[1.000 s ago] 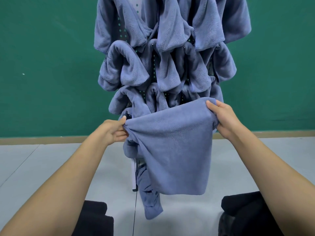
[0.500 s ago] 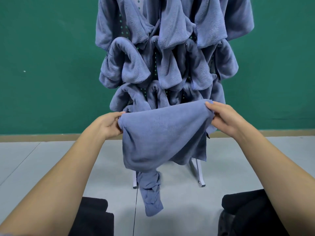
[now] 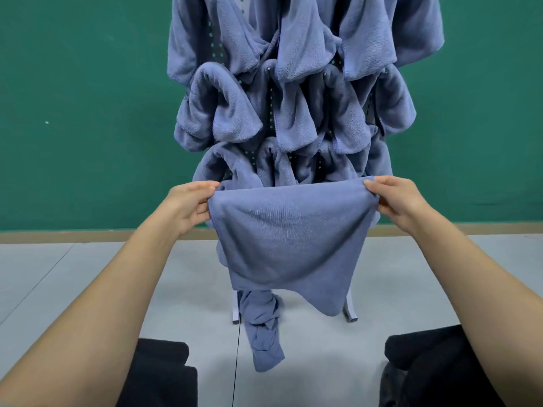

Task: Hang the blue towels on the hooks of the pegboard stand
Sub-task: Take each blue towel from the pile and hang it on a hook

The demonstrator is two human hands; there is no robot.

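Clerk: Fingers (image 3: 202, 207), left hand (image 3: 188, 207). Condition?

Checker: Curled, thumb on top, pinching the upper left corner of one blue towel (image 3: 291, 239).

Clerk: Fingers (image 3: 382, 204), right hand (image 3: 396, 201)?

Checker: Likewise curled, thumb over, pinching the upper right corner. Both forearms bare, reaching in from the lower corners of the frame.

Clerk: Towel, position?

Checker: Centre of frame, top edge pulled nearly straight and level between the two hands. The body sags below in a rounded fold, with one corner drooping at lower right. It is held in front of the lower part of the pegboard stand (image 3: 271, 113); whether it touches the stand cannot be told.

Clerk: Stand, contents?

Checker: Hung towels (image 3: 293, 83), same blue, bunched in several rows from top centre down to the hands. Dotted board shows in the gaps between them. Two white feet on the floor below.

Clerk: Other items?

Checker: One twisted towel (image 3: 264, 333) dangling beneath the held one, lower centre. Green wall (image 3: 88, 113) behind, grey floor (image 3: 88, 289) below, black-clad knees (image 3: 158, 374) at the bottom edge.
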